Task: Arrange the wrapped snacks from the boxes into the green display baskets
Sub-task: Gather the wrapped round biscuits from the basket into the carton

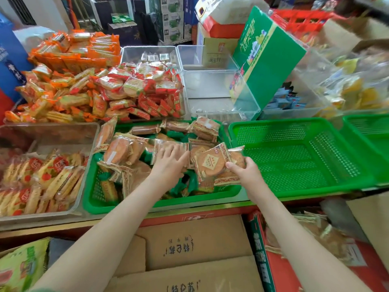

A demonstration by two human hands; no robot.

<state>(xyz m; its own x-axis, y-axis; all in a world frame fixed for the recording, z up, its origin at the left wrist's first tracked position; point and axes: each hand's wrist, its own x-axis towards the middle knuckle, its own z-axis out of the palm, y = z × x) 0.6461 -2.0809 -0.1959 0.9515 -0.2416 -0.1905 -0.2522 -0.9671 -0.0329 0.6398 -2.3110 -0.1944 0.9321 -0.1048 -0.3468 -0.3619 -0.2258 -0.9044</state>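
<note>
A green display basket (pixel 92 199) in the middle holds a heap of clear-wrapped round brown cakes (pixel 117 150) and small green-wrapped sweets (pixel 179 186). My left hand (pixel 168 163) lies palm down on the heap, its fingers on a wrapped cake. My right hand (pixel 245 171) grips a small stack of wrapped cakes (pixel 212 163) at the basket's right side. To the right stands a second green basket (pixel 294 163) with nothing in it. A red box (pixel 273 266) of the same cakes sits open at the lower right.
A clear tray of yellow wrapped biscuits (pixel 42 182) is at the left. Behind lie orange-wrapped snacks (pixel 63 91), red-wrapped crackers (pixel 143 91), clear bins (pixel 221 95) and a tilted green carton (pixel 267 60). A brown cardboard box (pixel 195 249) sits below the counter edge. A third green basket (pixel 370 131) is far right.
</note>
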